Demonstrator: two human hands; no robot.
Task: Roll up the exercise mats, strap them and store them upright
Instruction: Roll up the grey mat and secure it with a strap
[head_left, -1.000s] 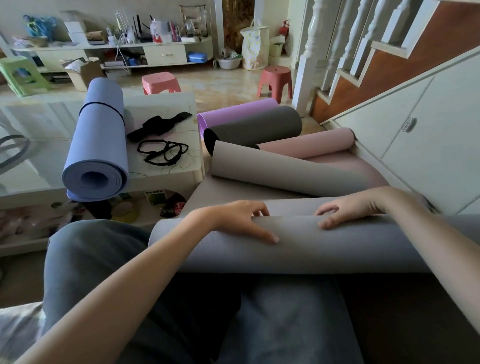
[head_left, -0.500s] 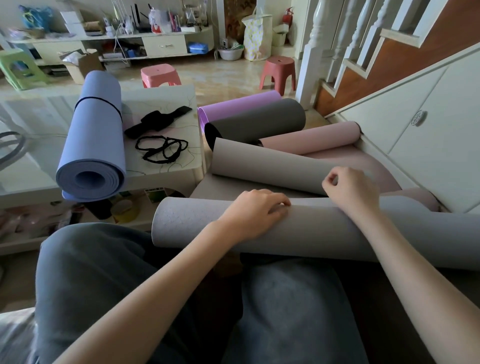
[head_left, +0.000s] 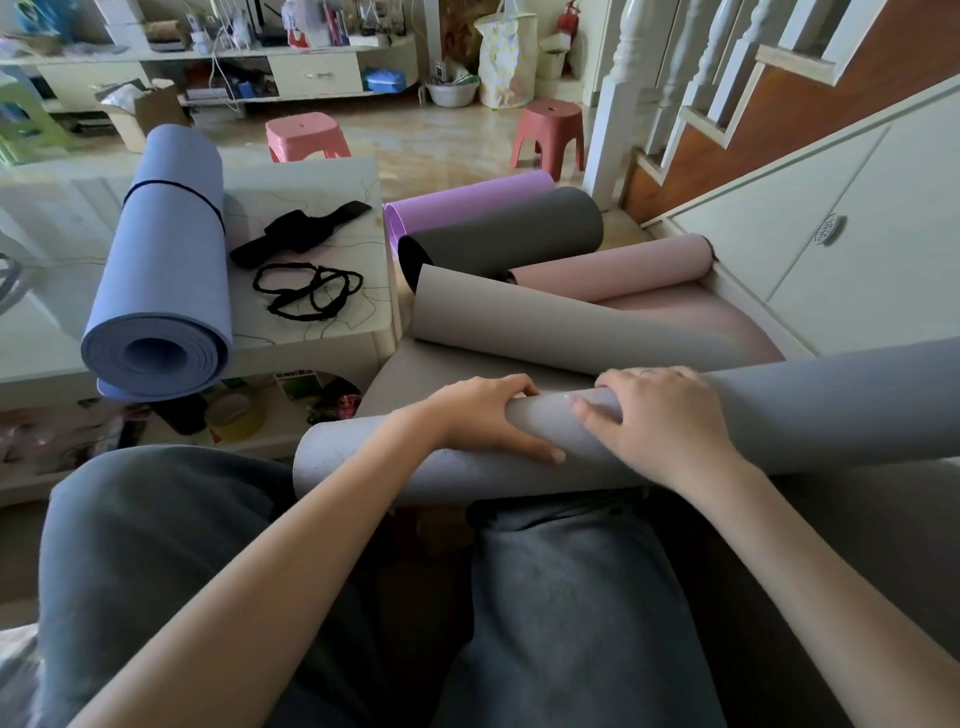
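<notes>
**Hands clamp half-rolled grey mat across the lap**

Grey mat (head_left: 779, 410), biggest item in play, lies crosswise over the seated person's thighs, wound into a long tube. Probable reason: the lap gives a firm bed to roll against, keeping the coil tight.

Beyond the grip, away from the person, more mats wait on the floor: a taupe mat (head_left: 561, 322) just past the knuckles, then a pink mat (head_left: 618, 265), a dark grey mat (head_left: 509, 228) and a purple mat (head_left: 467, 200), all loosely curled and unstrapped.

Left of the grip and farther out, a blue mat (head_left: 166, 249) lies rolled on the low table (head_left: 332, 332) with a thin black band round it; strapped, I judge, but lying flat, not yet stood up.

Between the blue roll and the grip side of the table, a broad black strap (head_left: 301, 231) and a tangle of black cords (head_left: 306, 288) sit near at hand, likely the ties for the next rolls.

Left hand (head_left: 488, 421) curls over the tube, fingers wrapped on the far side, thumb near. Right hand (head_left: 660, 415), just beside it, grips the same tube from above, fingers curled on it.

Writing: a round emblem on the cabinet door (head_left: 831, 228) and packets under the table bear marks too small to read.
</notes>
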